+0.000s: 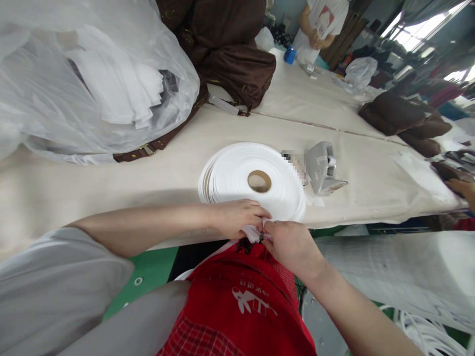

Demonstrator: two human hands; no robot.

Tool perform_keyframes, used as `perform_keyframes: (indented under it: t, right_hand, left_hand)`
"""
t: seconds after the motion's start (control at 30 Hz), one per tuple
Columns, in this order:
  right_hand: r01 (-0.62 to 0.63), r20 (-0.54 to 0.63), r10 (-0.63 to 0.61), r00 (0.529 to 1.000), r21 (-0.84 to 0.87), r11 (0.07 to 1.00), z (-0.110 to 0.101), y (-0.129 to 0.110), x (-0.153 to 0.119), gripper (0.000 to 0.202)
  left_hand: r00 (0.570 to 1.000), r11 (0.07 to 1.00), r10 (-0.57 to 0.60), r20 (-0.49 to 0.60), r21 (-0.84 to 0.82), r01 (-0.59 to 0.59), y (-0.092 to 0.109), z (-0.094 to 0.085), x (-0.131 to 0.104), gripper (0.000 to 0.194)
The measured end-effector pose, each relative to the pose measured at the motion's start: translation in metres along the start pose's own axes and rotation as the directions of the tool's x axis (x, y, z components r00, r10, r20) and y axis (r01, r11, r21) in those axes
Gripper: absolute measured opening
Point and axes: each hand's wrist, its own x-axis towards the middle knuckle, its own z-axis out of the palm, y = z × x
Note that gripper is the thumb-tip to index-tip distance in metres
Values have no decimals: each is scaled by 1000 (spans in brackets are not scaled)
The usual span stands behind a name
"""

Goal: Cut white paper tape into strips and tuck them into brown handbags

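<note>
My left hand (241, 217) is closed on a bunched piece of white strip (252, 233) at the table's front edge, just above my red apron. Close beside it, my right hand (293, 244) pinches the other end of the same piece, where a small dark bit shows between the fingers. What that dark bit is, I cannot make out. Right behind both hands, a large flat roll of white strip (230, 170) lies on its side, with a brown cardboard core (260, 181) in its middle.
A grey tape dispenser (322, 168) stands right of the roll. At left, a clear plastic bag (174, 99) holds white strips beside brown bags (237, 69). More brown bags (397, 113) lie at right. Across the table (166, 183), a person (319, 29) stands by a blue object (290, 55).
</note>
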Motion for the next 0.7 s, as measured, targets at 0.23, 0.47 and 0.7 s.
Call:
perform_keyframes:
  t: [0.23, 0.47, 0.7]
  right_hand:
    - [-3, 19, 3, 1000, -6, 1000, -1, -3, 2, 11]
    - [46, -22, -47, 999, -19, 999, 5, -6, 6, 12]
    - [34, -20, -35, 999, -52, 998, 10, -9, 2, 10]
  left_hand:
    - [999, 980, -6, 47, 201, -4, 6, 4, 2, 24]
    - [999, 997, -1, 36, 75, -2, 2, 0, 3, 8]
    - [998, 999, -31, 50, -23, 32, -3, -2, 2, 14]
